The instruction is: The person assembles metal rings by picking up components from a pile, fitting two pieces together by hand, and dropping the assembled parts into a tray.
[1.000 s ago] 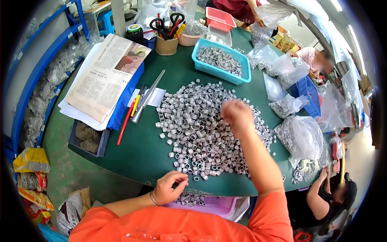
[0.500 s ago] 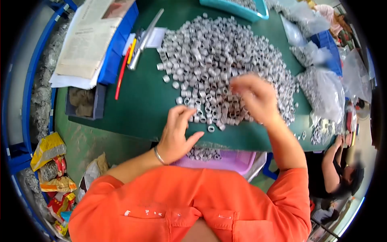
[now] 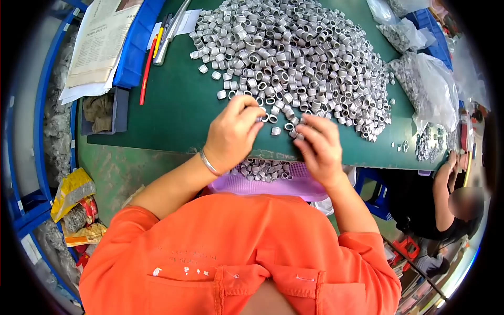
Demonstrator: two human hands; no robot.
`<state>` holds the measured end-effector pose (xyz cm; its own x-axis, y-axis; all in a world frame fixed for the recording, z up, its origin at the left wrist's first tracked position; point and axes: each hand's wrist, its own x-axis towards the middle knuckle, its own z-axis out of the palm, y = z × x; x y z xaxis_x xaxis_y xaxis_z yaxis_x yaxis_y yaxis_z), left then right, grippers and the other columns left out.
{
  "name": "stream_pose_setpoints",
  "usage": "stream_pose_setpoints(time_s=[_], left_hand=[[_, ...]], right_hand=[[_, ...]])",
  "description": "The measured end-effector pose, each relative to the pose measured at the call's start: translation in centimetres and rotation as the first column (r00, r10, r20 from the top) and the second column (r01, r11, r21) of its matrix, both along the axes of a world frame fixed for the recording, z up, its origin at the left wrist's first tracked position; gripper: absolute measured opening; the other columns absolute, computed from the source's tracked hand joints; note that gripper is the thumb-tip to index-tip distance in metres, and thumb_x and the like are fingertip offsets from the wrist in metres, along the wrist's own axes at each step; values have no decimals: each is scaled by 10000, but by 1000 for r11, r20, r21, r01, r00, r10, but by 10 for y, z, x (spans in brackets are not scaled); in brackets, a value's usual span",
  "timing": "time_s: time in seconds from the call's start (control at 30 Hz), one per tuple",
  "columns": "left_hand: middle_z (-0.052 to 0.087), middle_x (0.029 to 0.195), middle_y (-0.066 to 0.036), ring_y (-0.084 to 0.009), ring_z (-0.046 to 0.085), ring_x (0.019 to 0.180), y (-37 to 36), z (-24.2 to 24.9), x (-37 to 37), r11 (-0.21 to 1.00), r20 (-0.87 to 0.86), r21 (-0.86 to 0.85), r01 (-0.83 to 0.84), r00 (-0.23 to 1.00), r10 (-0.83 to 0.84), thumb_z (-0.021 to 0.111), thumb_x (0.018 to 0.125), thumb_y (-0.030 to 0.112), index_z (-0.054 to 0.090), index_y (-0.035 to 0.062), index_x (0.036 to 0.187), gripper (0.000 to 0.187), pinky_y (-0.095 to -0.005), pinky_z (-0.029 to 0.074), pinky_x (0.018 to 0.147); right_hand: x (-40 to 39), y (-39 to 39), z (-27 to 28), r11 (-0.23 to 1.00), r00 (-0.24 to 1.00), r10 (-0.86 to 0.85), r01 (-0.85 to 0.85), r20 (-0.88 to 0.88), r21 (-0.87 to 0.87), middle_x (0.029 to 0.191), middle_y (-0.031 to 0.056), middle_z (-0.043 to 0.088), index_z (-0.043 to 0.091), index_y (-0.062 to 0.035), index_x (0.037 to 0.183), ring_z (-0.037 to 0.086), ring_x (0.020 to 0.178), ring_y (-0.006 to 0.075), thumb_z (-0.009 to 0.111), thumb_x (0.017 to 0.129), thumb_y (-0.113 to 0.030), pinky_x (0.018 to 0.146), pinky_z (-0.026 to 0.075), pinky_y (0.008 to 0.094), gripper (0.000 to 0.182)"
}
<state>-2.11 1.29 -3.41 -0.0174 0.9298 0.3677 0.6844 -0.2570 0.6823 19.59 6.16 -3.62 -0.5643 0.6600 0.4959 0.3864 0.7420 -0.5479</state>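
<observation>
A large pile of short grey metal rings [image 3: 294, 58] covers the middle of the green table. At the pile's near edge, my left hand [image 3: 232, 135] is closed, fingertips and thumb pinching a metal ring [image 3: 260, 119]. Across from it, my right hand [image 3: 321, 149] has its fingers curled with a metal ring [image 3: 300, 135] between thumb and fingertips. One loose ring [image 3: 275, 131] lies on the table between the two hands. Below the table edge, a pink-purple basket [image 3: 226, 185] holds more rings, partly hidden by my left forearm.
Left on the table are a blue bin [image 3: 137, 47] with newspaper, a red pencil [image 3: 147, 79] and a grey box [image 3: 120, 113] holding cloth. Plastic bags of rings [image 3: 428, 86] line the right side. Another person [image 3: 441, 205] sits at the right, hands at the table edge.
My right hand has come down and left from over the pile to its near edge. My left hand has closed on a ring. The view has shifted, so the table sits higher.
</observation>
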Motion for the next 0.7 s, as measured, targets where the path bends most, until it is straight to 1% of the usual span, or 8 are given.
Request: stream_pose_setpoints(time_s=[0.13, 0.27, 0.33, 0.37, 0.43, 0.5, 0.63, 0.7], left_hand=[[575, 970, -88, -176, 580, 670, -8, 2, -5, 999, 67, -5, 38, 997, -37, 704, 756, 1, 641, 29, 940, 197, -261, 483, 572], [590, 907, -88, -217, 593, 728, -11, -1, 7, 984, -39, 40, 171, 985, -169, 712, 735, -3, 648, 20, 903, 181, -292, 493, 623], [595, 907, -86, -225, 600, 746, -8, -2, 8, 982, -103, 21, 187, 978, -184, 715, 730, -2, 650, 19, 905, 188, -295, 497, 645], [597, 910, -83, -229, 603, 761, -9, -3, 9, 985, -21, 5, 171, 985, -171, 719, 727, 6, 651, 19, 902, 188, -304, 500, 661], [599, 912, -79, -233, 606, 776, -9, -2, 11, 987, 62, -17, 159, 986, -157, 724, 723, 14, 653, 20, 898, 189, -314, 502, 676], [601, 900, -77, -237, 604, 783, -8, 0, 17, 960, 12, 101, 259, 965, -262, 725, 722, 22, 653, 21, 882, 176, -327, 503, 687], [601, 877, -83, -247, 600, 790, -4, -2, 28, 966, -78, -4, 258, 963, -257, 728, 713, 23, 649, 17, 867, 173, -336, 503, 689], [601, 878, -77, -202, 608, 728, -4, -4, 29, 970, -44, 44, 241, 970, -239, 726, 733, 27, 651, 20, 879, 164, -302, 499, 640]], right_hand=[[19, 1, -5, 978, 977, -205, 206, -60, 8, 907, 94, 589, 648, -21, 943, 549, 797, 258, 714, 709, 16, 692, 436, 352, 246], [13, -15, -6, 991, 990, -122, 126, 76, -50, 919, 114, 589, 631, -14, 953, 564, 784, 262, 701, 719, 40, 675, 455, 327, 251], [14, -19, -7, 977, 985, -175, 172, -7, -124, 919, 121, 591, 626, -11, 952, 572, 786, 267, 695, 722, 47, 674, 466, 328, 248], [15, -21, -7, 958, 971, -226, 206, -83, -202, 920, 127, 593, 621, -9, 951, 579, 789, 273, 688, 724, 54, 674, 477, 329, 245], [23, -20, -7, 944, 962, -265, 245, -65, -221, 908, 136, 599, 610, -3, 908, 584, 804, 281, 695, 720, 48, 686, 485, 330, 212], [23, -20, -6, 951, 964, -259, 242, -67, -195, 908, 126, 604, 604, -14, 928, 582, 818, 277, 706, 712, 36, 699, 479, 339, 245], [19, -21, -13, 972, 974, -226, 227, 28, -55, 911, 98, 626, 584, -39, 962, 582, 820, 273, 729, 685, 29, 703, 474, 352, 321], [17, -28, -15, 914, 936, -341, 309, -86, -262, 918, 91, 633, 584, -42, 937, 591, 801, 256, 727, 681, 39, 695, 477, 335, 305]])
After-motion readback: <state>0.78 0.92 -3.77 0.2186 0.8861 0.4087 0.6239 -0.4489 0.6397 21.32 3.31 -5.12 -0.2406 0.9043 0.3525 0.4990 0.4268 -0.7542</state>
